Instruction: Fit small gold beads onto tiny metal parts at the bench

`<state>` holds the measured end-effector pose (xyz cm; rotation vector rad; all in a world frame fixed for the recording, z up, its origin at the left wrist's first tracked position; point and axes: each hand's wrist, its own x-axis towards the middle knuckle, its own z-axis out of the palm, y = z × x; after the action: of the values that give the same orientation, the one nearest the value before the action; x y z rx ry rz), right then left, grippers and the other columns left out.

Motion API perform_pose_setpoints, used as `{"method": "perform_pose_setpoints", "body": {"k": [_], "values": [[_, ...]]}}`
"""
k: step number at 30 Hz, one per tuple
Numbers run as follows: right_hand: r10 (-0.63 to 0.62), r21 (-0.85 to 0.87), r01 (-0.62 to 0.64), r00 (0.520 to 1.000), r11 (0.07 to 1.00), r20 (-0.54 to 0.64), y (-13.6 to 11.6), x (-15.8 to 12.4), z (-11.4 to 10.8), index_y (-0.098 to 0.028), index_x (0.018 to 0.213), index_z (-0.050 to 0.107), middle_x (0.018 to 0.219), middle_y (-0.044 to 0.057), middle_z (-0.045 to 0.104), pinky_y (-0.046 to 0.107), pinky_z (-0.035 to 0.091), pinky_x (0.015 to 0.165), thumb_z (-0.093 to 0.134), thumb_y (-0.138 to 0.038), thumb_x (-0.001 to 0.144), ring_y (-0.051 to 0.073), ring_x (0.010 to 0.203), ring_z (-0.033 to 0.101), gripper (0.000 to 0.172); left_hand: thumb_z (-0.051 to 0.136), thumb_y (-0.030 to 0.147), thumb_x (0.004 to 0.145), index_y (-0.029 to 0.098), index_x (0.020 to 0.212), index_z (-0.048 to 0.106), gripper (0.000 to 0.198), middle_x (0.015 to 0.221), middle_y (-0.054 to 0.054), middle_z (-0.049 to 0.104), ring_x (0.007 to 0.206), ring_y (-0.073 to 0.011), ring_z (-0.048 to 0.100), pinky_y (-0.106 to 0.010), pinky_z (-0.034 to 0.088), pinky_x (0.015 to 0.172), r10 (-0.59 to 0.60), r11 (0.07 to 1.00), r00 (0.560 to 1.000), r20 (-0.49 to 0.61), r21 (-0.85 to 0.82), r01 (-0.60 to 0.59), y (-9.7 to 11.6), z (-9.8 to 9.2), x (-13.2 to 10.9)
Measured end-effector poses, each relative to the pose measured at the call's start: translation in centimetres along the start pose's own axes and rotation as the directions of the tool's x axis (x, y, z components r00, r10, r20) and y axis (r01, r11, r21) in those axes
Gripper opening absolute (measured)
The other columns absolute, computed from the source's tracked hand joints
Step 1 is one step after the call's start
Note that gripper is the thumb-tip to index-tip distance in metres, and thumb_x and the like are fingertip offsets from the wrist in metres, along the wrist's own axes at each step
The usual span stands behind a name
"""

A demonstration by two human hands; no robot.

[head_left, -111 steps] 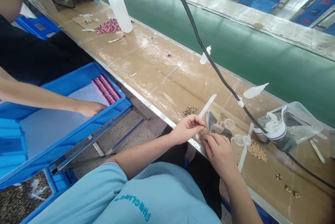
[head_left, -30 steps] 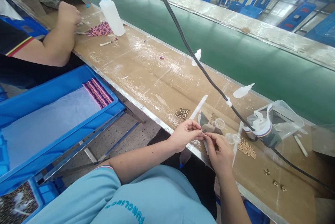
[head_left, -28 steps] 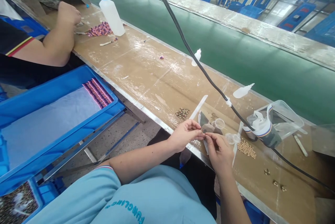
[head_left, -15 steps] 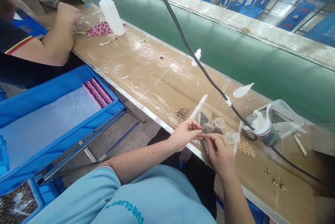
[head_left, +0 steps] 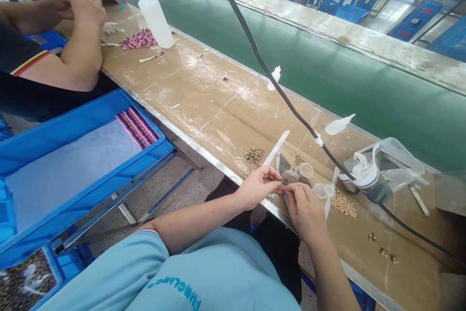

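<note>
My left hand point(head_left: 257, 186) and my right hand point(head_left: 304, 204) meet at the near edge of the brown workbench point(head_left: 204, 92). Both are closed in a pinch, fingertips touching over a tiny part too small to name. Just beyond the fingers lie a grey scrap point(head_left: 289, 175), a white flat stick point(head_left: 276, 148) and two small clear cups point(head_left: 306, 170). A little heap of dark beads point(head_left: 254, 155) sits left of the stick, and a heap of pale beads point(head_left: 344, 204) lies to the right.
A black cable point(head_left: 276, 88) crosses the bench to a clear tub point(head_left: 393, 165). Small dropper bottles point(head_left: 338, 125) and a big glue bottle point(head_left: 156, 14) stand farther back. Behind runs a green conveyor point(head_left: 327, 73). Another person's hands point(head_left: 78, 5) work at the far left, above a blue crate point(head_left: 73, 155).
My hands have stayed pinched together at the bench edge, the right shifting slightly closer. The other person has brought both hands together above the bench at the far left.
</note>
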<state>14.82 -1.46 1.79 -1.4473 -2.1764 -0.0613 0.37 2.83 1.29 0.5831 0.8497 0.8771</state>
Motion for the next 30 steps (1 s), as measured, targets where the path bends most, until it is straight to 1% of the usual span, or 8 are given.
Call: {"method": "perform_pose_setpoints", "body": {"k": [8, 11, 14, 16, 22, 30], "values": [[0.046, -0.028, -0.046, 0.999, 0.999, -0.001, -0.3, -0.2, 0.5, -0.019, 0.087, 0.054, 0.083, 0.006, 0.059, 0.026, 0.044, 0.062, 0.038, -0.026, 0.097, 0.014, 0.07, 0.057, 0.02, 0.075, 0.02, 0.067, 0.013, 0.072, 0.053, 0.024, 0.064, 0.004, 0.061, 0.06, -0.0079, 0.064, -0.026, 0.056, 0.069, 0.006, 1.0, 1.0, 0.016, 0.022, -0.007, -0.3, -0.2, 0.1], [0.047, -0.026, -0.048, 0.999, 0.999, -0.013, -0.3, -0.2, 0.3, -0.02, 0.087, 0.054, 0.083, 0.005, 0.059, 0.026, 0.044, 0.061, 0.037, -0.028, 0.097, 0.014, 0.069, 0.058, 0.021, 0.075, 0.02, 0.067, 0.013, 0.072, 0.053, 0.024, 0.064, 0.004, 0.06, 0.059, -0.0072, 0.063, -0.025, 0.056, 0.068, 0.009, 1.0, 1.0, 0.013, 0.016, -0.009, -0.3, -0.2, 0.1], [0.046, 0.0, -0.046, 0.999, 0.999, -0.025, -0.3, -0.1, 0.0, -0.02, 0.089, 0.054, 0.082, 0.005, 0.06, 0.026, 0.046, 0.063, 0.039, -0.027, 0.097, 0.015, 0.074, 0.059, 0.018, 0.075, 0.019, 0.067, 0.013, 0.072, 0.053, 0.023, 0.064, 0.004, 0.06, 0.06, -0.0079, 0.064, -0.025, 0.056, 0.068, 0.01, 1.0, 1.0, 0.01, 0.005, -0.01, -0.3, -0.2, 0.1], [0.037, 0.011, -0.037, 0.999, 0.999, -0.029, -0.3, 0.0, -0.3, -0.02, 0.091, 0.054, 0.083, 0.005, 0.061, 0.025, 0.047, 0.065, 0.04, -0.026, 0.096, 0.015, 0.076, 0.06, 0.017, 0.075, 0.018, 0.067, 0.013, 0.073, 0.053, 0.023, 0.063, 0.004, 0.059, 0.061, -0.008, 0.064, -0.025, 0.056, 0.068, 0.011, 1.0, 1.0, 0.009, 0.004, -0.011, -0.2, -0.1, 0.1], [-0.025, -0.044, 0.024, 0.999, 0.999, -0.022, -0.3, 0.1, -0.5, -0.019, 0.091, 0.057, 0.084, 0.005, 0.063, 0.025, 0.045, 0.063, 0.042, -0.026, 0.096, 0.013, 0.07, 0.06, 0.017, 0.075, 0.016, 0.066, 0.013, 0.072, 0.054, 0.022, 0.065, 0.005, 0.059, 0.062, -0.0079, 0.063, -0.025, 0.056, 0.069, 0.009, 1.0, 1.0, -0.009, 0.028, -0.009, -0.2, 0.0, 0.0], [-0.037, -0.068, 0.038, 0.999, 0.997, 0.014, -0.2, 0.0, -0.3, -0.018, 0.09, 0.058, 0.085, 0.005, 0.064, 0.025, 0.043, 0.063, 0.042, -0.022, 0.096, 0.013, 0.071, 0.059, 0.018, 0.073, 0.015, 0.068, 0.013, 0.072, 0.054, 0.02, 0.066, 0.004, 0.059, 0.062, -0.0085, 0.063, -0.026, 0.055, 0.069, 0.011, 0.999, 1.0, -0.007, 0.047, -0.01, -0.3, -0.1, 0.0]]}}
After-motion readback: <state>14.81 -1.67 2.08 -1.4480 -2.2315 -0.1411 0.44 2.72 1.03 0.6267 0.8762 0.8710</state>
